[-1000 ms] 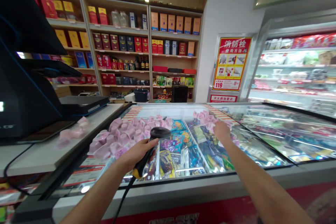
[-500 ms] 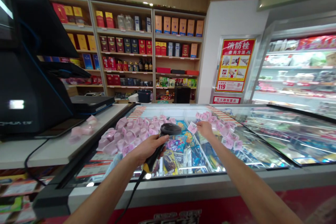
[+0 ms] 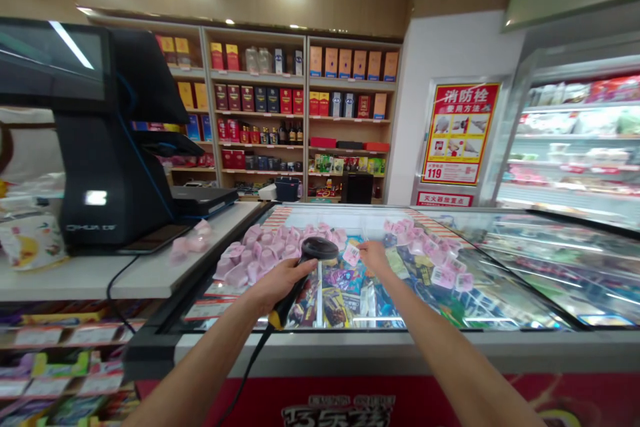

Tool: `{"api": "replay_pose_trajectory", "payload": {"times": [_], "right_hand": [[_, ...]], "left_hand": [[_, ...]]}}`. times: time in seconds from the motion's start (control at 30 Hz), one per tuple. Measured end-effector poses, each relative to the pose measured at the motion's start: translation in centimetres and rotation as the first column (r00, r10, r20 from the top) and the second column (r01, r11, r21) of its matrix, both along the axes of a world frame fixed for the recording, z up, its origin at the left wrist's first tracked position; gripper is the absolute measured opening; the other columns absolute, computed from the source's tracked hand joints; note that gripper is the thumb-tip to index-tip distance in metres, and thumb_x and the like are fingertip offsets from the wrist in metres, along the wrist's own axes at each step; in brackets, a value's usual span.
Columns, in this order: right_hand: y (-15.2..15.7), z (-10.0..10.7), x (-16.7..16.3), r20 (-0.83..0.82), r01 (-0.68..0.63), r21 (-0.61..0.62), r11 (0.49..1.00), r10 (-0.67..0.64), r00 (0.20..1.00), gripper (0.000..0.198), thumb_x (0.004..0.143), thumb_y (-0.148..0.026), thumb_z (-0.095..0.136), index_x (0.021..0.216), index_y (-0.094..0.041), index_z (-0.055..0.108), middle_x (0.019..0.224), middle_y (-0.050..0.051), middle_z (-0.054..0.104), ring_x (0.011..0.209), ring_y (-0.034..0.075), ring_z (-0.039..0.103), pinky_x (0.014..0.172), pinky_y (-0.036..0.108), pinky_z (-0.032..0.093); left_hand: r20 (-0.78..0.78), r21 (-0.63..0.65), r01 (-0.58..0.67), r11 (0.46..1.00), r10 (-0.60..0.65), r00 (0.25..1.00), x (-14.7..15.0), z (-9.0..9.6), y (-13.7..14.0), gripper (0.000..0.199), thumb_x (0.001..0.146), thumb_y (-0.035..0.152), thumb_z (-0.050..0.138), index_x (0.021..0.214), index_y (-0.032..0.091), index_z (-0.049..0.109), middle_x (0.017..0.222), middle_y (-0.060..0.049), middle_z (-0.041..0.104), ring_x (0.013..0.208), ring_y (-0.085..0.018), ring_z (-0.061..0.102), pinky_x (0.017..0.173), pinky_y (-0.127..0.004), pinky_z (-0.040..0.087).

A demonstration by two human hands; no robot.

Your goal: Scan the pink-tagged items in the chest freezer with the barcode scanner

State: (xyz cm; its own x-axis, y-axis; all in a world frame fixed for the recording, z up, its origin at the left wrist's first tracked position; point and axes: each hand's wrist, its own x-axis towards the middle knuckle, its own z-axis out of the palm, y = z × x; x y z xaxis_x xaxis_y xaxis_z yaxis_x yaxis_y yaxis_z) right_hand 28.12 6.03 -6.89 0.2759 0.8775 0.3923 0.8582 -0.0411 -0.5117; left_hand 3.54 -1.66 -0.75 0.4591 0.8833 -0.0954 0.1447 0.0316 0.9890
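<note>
My left hand point(image 3: 285, 280) is wrapped round the handle of a black and yellow barcode scanner point(image 3: 320, 249), its head pointing right and its cord trailing down. Between the fingertips of my right hand point(image 3: 375, 259) is a small pale-pink piece with a barcode label point(image 3: 351, 254), just right of the scanner head and apart from it. Both hands are above the glass top of a chest freezer. To the left on the glass lies a heap of pink cup-like pieces point(image 3: 265, 247); a looser group of labelled pink pieces point(image 3: 435, 250) lies to the right.
A black checkout terminal point(image 3: 115, 167) stands on the white counter point(image 3: 150, 273) at left, near a few more pink pieces point(image 3: 193, 242). Colourful packets point(image 3: 345, 280) show through the freezer glass. Behind are shelves of boxes point(image 3: 260, 100), and a lit display fridge point(image 3: 575, 140) is at right.
My right hand has moved left with the labelled pink piece, bringing it closer to the scanner head. The view has turned slightly left and up. My left hand still grips the scanner.
</note>
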Motion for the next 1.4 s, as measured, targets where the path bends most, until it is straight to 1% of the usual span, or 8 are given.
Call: {"api": "replay_pose_trajectory", "payload": {"times": [0.3, 0.57, 0.7, 0.8, 1.0, 1.2, 1.33, 1.4], "right_hand": [[0.8, -0.7, -4.7, 0.039, -0.1, 0.031, 0.995, 0.099, 0.994, 0.032, 0.071, -0.011, 0.04, 0.094, -0.019, 0.061, 0.094, 0.001, 0.064, 0.086, 0.012, 0.057, 0.076, 0.018, 0.039], [-5.6, 1.5, 7.0, 0.191, 0.129, -0.03, 0.991, -0.121, 0.974, 0.032, 0.067, -0.013, 0.045, 0.096, -0.014, 0.059, 0.102, 0.01, 0.057, 0.1, 0.021, 0.048, 0.087, 0.031, 0.033], [-9.7, 1.4, 12.2, 0.374, 0.422, -0.059, 0.905, -0.372, 0.849, 0.037, 0.068, -0.025, 0.048, 0.103, -0.018, 0.054, 0.107, 0.012, 0.052, 0.102, 0.028, 0.044, 0.083, 0.042, 0.034], [-10.9, -0.5, 14.8, 0.253, 0.562, -0.013, 0.827, -0.541, 0.802, 0.055, 0.07, -0.043, 0.044, 0.118, -0.017, 0.04, 0.121, 0.015, 0.039, 0.11, 0.031, 0.037, 0.084, 0.045, 0.032], [-7.6, -4.4, 16.0, -0.022, 0.505, -0.019, 0.863, -0.506, 0.862, 0.068, 0.072, -0.051, 0.037, 0.125, -0.01, 0.026, 0.127, 0.02, 0.028, 0.118, 0.029, 0.026, 0.089, 0.037, 0.031], [-3.8, -3.8, 14.8, -0.015, 0.405, 0.04, 0.913, -0.405, 0.914, 0.063, 0.073, -0.051, 0.033, 0.124, -0.015, 0.028, 0.128, 0.017, 0.028, 0.116, 0.028, 0.031, 0.087, 0.038, 0.032], [-3.2, -2.1, 21.3, -0.042, 0.496, 0.246, 0.833, -0.502, 0.864, 0.055, 0.076, -0.047, 0.026, 0.119, -0.015, 0.037, 0.119, 0.013, 0.042, 0.112, 0.025, 0.036, 0.09, 0.037, 0.029], [-2.6, -1.6, 25.9, -0.112, 0.54, 0.234, 0.809, -0.529, 0.841, 0.056, 0.077, -0.044, 0.023, 0.117, -0.009, 0.04, 0.117, 0.016, 0.045, 0.111, 0.026, 0.038, 0.09, 0.038, 0.029]], "left_hand": [[-0.01, -0.014, -0.06, 0.998, 0.06, 0.998, -1.0, 0.3, -0.2, 0.036, 0.059, 0.051, 0.055, 0.066, 0.018, 0.045, 0.051, 0.005, 0.051, 0.043, -0.008, 0.047, 0.043, -0.02, 0.035], [0.001, -0.058, 0.043, 0.997, -0.043, 0.999, 1.6, -0.7, 0.1, 0.037, 0.061, 0.051, 0.054, 0.068, 0.016, 0.044, 0.052, 0.004, 0.051, 0.042, -0.007, 0.047, 0.042, -0.02, 0.035], [0.012, -0.064, 0.089, 0.994, -0.089, 0.996, 3.2, -1.4, 0.4, 0.038, 0.06, 0.052, 0.054, 0.069, 0.016, 0.045, 0.052, 0.004, 0.051, 0.042, -0.007, 0.046, 0.042, -0.021, 0.036], [0.014, -0.075, 0.107, 0.991, -0.106, 0.994, 3.5, -1.7, 0.4, 0.039, 0.06, 0.052, 0.054, 0.071, 0.017, 0.045, 0.053, 0.004, 0.051, 0.042, -0.007, 0.046, 0.042, -0.021, 0.035], [-0.003, -0.101, 0.066, 0.993, -0.066, 0.998, 3.0, -1.4, 0.4, 0.039, 0.061, 0.053, 0.053, 0.069, 0.017, 0.044, 0.053, 0.005, 0.05, 0.043, -0.007, 0.045, 0.044, -0.021, 0.036], [-0.034, -0.103, 0.005, 0.995, -0.008, 0.999, 3.1, -0.4, 1.2, 0.035, 0.062, 0.05, 0.054, 0.065, 0.016, 0.047, 0.052, 0.005, 0.05, 0.044, -0.007, 0.044, 0.044, -0.019, 0.035], [-0.074, -0.109, -0.032, 0.994, 0.024, 0.997, 3.1, -0.4, 2.5, 0.037, 0.06, 0.053, 0.055, 0.068, 0.017, 0.052, 0.054, 0.004, 0.051, 0.045, -0.007, 0.044, 0.044, -0.019, 0.034], [-0.106, -0.101, -0.03, 0.994, 0.019, 0.994, 3.3, -0.8, 3.4, 0.037, 0.06, 0.054, 0.054, 0.067, 0.018, 0.054, 0.054, 0.004, 0.051, 0.045, -0.007, 0.043, 0.044, -0.019, 0.034]]}}
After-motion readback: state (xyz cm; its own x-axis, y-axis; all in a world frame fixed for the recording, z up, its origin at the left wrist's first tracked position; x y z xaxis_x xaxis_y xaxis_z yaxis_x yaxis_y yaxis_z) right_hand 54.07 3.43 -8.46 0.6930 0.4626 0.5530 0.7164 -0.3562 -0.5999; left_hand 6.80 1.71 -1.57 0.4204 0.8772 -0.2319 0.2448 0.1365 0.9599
